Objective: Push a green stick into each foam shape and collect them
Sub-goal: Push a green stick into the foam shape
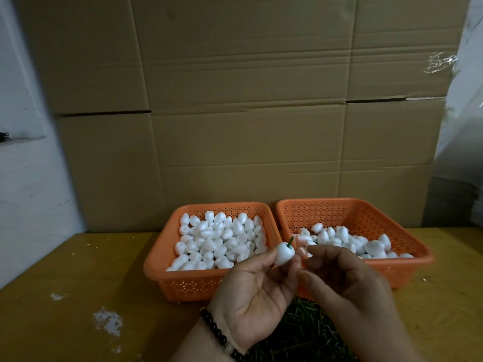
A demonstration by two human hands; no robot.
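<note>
My left hand (254,291) pinches a white foam shape (284,254) between thumb and fingertips, in front of the two baskets. A short green stick (290,241) pokes out of its top. Just to its right, my right hand (345,280) has loosely curled fingers and nothing visible in them. The left orange basket (156,259) holds several plain foam shapes. The right orange basket (420,250) holds several more, a green stick showing among them. A pile of green sticks (300,333) lies on the table under my hands.
Both baskets stand side by side on a yellow wooden table (78,283) with white paint marks. Stacked cardboard boxes (235,100) form a wall right behind the baskets. A white wall is at the left, clear plastic wrap at the right.
</note>
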